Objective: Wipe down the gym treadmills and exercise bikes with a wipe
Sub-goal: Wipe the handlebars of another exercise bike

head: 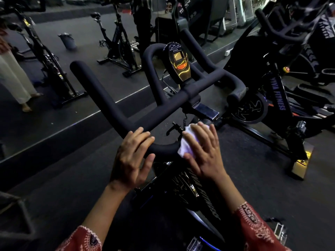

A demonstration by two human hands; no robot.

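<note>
Red patterned sleeves (253, 229) at bottom edge. Left hand (132, 156) hooked over handlebar (101, 91) at its near bend, fingers on top, thumb beneath, apparently steadying. Right hand (204, 151) just beside it, fingers straight and spread, pressing white wipe (183, 144) onto the same near bend of exercise bike (203, 194). Probably best: wrap wipe round the foam, keep firm pressure, draw along each horn to its far end, then console (179, 60).
</note>
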